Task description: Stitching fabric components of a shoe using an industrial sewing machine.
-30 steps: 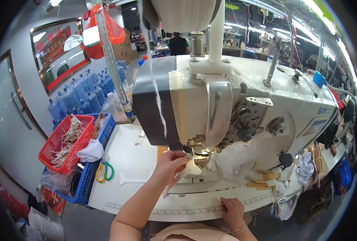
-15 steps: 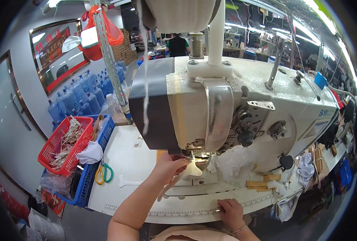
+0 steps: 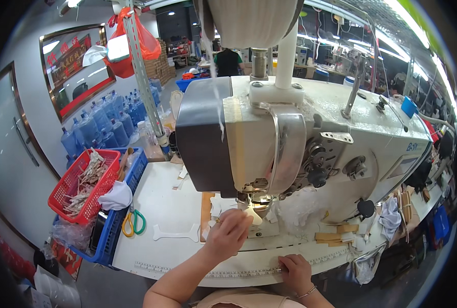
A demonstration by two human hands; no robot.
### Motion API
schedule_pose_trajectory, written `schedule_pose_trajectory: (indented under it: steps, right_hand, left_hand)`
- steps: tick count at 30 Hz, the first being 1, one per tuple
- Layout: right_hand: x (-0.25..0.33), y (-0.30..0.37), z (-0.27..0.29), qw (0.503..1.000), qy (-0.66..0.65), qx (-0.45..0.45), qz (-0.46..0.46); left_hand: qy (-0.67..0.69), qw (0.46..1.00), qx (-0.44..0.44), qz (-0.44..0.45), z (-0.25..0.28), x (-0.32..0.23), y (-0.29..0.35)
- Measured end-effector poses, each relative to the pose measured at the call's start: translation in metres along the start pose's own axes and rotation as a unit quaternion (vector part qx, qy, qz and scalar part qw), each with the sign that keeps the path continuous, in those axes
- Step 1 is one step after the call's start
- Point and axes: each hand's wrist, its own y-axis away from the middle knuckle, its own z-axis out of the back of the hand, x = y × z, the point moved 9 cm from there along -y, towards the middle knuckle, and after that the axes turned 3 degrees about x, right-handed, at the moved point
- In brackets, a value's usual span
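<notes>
My left hand [image 3: 229,233] is in front of the sewing machine [image 3: 269,138], just below its needle area. Its fingers are pinched on a pale cream piece [image 3: 254,215] with a flared end, lit by the machine's lamp. The hand hides the rest of that piece. My right hand [image 3: 295,272] rests at the table's front edge by a printed ruler strip [image 3: 223,274], fingers curled. Whatever they may hold is too small to make out. A flat white bone-shaped piece [image 3: 176,233] lies on the table left of my left hand.
Green-and-yellow-handled scissors [image 3: 134,223] lie beside a blue crate [image 3: 105,244], which carries a red basket [image 3: 59,203] of scraps. Behind my left hand is a brown board [image 3: 206,201] with white pieces. Tan strips [image 3: 328,236] lie at the right. Another person [image 3: 227,64] is far back.
My left hand has drawn back from the needle area, toward me and slightly right. The board with white pieces and more of the bone-shaped piece now show. My right hand has stayed put.
</notes>
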Motion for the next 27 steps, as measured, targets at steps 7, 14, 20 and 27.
schedule_pose_trajectory:
  steps: [7,14,20,27]
  right_hand:
    - [0.002,0.001,-0.001,1.0,0.006,0.007,-0.004]
    - [0.005,0.002,0.002,1.0,0.01,0.007,-0.006]
    - [-0.018,-0.014,-0.003,0.994,-0.082,0.032,-0.06]
    - [-0.017,-0.059,-0.028,0.992,-0.076,0.086,-0.055]
  left_hand:
    - [0.005,1.0,-0.01,-0.026,0.003,0.004,-0.006]
    - [-0.003,1.0,0.007,-0.019,0.001,0.009,-0.005]
    - [0.105,0.992,-0.011,0.071,0.0,0.051,-0.01]
    - [-0.019,0.999,-0.046,0.021,0.001,0.026,-0.005]
